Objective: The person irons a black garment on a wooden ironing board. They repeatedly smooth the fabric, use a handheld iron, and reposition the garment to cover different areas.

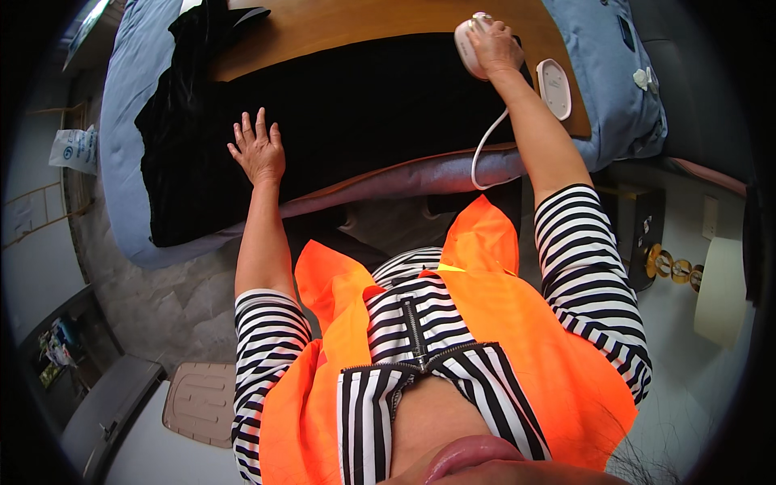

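Observation:
Black cloth (376,100), seemingly a garment, lies spread over a brown wooden board (327,24). My left hand (260,150) rests flat on the cloth with its fingers apart. In my right hand (498,50) is a white handheld iron (468,51), gripped at the far right end of the cloth. A white cord (479,159) curves from beneath my right forearm over the near edge. To the right of that hand, a pale oval iron base (554,89) sits on the board.
Blue bedding (130,121) lies under the board. A dark phone-like object (625,31) and a crumpled white tissue (642,79) are at the right. A white plastic bag (76,148) stands left, and a lamp (718,291) with gold rings is at the lower right.

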`<action>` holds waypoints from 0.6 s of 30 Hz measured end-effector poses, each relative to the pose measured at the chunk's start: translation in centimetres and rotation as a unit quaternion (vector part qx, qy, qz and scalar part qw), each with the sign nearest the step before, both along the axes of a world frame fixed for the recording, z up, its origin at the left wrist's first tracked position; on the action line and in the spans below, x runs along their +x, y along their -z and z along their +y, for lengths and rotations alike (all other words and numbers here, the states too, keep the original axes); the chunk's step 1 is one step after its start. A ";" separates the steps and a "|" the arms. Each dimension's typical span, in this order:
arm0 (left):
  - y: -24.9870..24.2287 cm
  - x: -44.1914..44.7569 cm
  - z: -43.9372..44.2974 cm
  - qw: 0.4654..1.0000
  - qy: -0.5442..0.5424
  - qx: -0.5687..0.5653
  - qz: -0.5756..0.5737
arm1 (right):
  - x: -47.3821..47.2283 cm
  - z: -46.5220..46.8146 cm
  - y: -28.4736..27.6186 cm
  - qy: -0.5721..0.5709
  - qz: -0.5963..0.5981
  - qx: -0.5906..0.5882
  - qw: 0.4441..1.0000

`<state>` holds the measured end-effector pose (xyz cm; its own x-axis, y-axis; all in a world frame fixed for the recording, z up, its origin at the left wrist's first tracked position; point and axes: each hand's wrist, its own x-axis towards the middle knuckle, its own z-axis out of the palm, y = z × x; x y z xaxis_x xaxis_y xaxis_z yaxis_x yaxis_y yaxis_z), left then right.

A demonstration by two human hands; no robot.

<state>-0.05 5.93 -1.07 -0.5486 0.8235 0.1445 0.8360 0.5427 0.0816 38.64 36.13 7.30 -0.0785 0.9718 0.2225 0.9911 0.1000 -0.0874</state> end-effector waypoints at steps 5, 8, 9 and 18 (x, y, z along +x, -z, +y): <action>0.0 0.0 0.0 1.000 -0.003 0.003 -0.012 | 3.5 1.6 0.6 0.033 -0.007 0.005 0.999; 0.0 0.0 0.0 1.000 0.001 0.013 -0.009 | 4.8 1.5 0.4 0.048 -0.022 -0.009 0.999; 0.0 0.0 -0.1 1.000 0.001 0.009 -0.010 | 5.1 1.5 0.2 0.052 -0.027 -0.010 0.998; 0.4 -0.1 -0.1 1.000 0.005 0.014 0.008 | 3.0 -2.3 -1.9 -0.091 -0.031 0.047 0.994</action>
